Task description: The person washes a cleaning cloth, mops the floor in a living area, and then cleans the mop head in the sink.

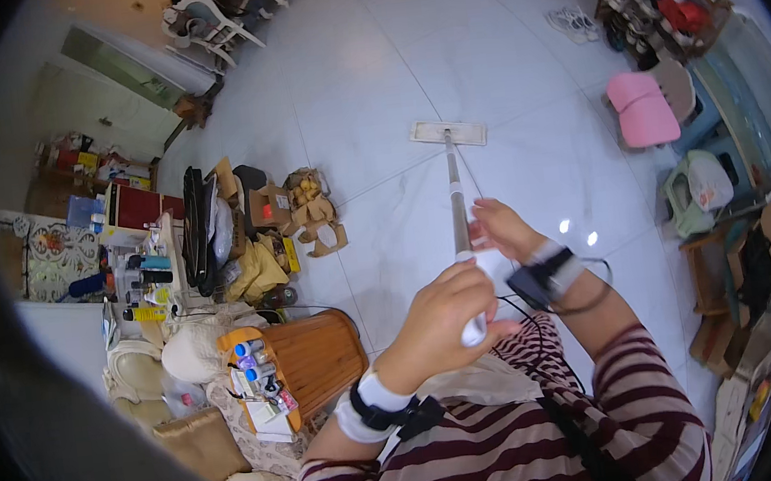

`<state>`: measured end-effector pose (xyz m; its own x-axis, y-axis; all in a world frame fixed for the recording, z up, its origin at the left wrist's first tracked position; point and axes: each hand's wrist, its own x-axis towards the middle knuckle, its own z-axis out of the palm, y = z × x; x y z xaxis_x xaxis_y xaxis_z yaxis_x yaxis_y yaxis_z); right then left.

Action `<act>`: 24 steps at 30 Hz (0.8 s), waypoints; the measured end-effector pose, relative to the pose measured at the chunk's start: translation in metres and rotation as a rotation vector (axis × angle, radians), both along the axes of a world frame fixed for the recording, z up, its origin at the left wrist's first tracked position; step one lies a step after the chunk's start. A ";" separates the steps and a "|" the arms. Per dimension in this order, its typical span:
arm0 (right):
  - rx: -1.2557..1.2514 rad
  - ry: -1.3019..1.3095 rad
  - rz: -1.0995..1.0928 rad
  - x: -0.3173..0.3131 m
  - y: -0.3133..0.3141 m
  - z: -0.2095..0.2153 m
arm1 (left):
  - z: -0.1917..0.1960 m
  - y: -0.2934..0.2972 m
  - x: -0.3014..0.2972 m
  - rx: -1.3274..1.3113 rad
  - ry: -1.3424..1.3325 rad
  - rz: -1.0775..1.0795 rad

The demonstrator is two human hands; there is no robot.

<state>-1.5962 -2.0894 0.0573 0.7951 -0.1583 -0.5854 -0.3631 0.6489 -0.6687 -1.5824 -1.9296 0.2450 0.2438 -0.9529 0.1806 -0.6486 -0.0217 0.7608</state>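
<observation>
A flat mop lies ahead of me, its pale rectangular head (449, 133) resting on the tiles and its grey and white pole (456, 186) running back toward my body. My left hand (450, 314) is wrapped round the upper part of the pole, with the rounded white end poking out below the fingers. Just right of the pole and farther forward is my right hand (508, 230), its fingers loosely stretched toward the shaft and not closed round it. Whether those fingertips touch the pole cannot be made out. Both wrists carry bands with dark devices.
Cardboard boxes and bags (275, 214) stand on the floor to the left, near a wooden cabinet (322, 355) holding small bottles. A pink stool (644, 110) and a green stool (700, 193) are at the right. Shoes fill a rack (661, 0) at the far right.
</observation>
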 end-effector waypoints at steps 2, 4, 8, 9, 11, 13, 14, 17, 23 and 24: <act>0.318 -0.010 0.121 -0.031 -0.027 0.031 | -0.001 -0.038 -0.005 -0.030 -0.009 0.066; 0.123 -0.438 0.164 -0.058 -0.036 0.099 | -0.002 -0.075 -0.011 -0.094 0.011 0.095; 0.522 -0.328 0.131 -0.067 -0.077 0.124 | 0.012 -0.124 -0.014 -0.091 -0.091 0.050; 0.516 -0.328 0.153 -0.070 -0.092 0.126 | 0.017 -0.132 -0.011 -0.106 -0.158 0.012; 0.316 -0.102 0.158 -0.073 -0.122 0.127 | 0.020 -0.127 0.014 -0.040 -0.128 -0.058; 0.423 0.030 0.200 -0.069 -0.150 0.120 | 0.014 -0.112 0.041 0.023 -0.069 0.033; 0.366 0.061 0.263 -0.066 -0.162 0.120 | 0.002 -0.092 0.057 0.034 0.026 0.117; 0.267 0.122 0.388 -0.050 -0.194 0.112 | -0.044 -0.023 0.088 0.055 0.343 0.640; 0.106 0.197 0.513 0.033 -0.234 0.096 | -0.151 0.134 0.077 0.359 0.657 1.362; 0.072 0.209 0.515 0.048 -0.238 0.081 | -0.152 0.130 0.071 0.355 0.669 1.354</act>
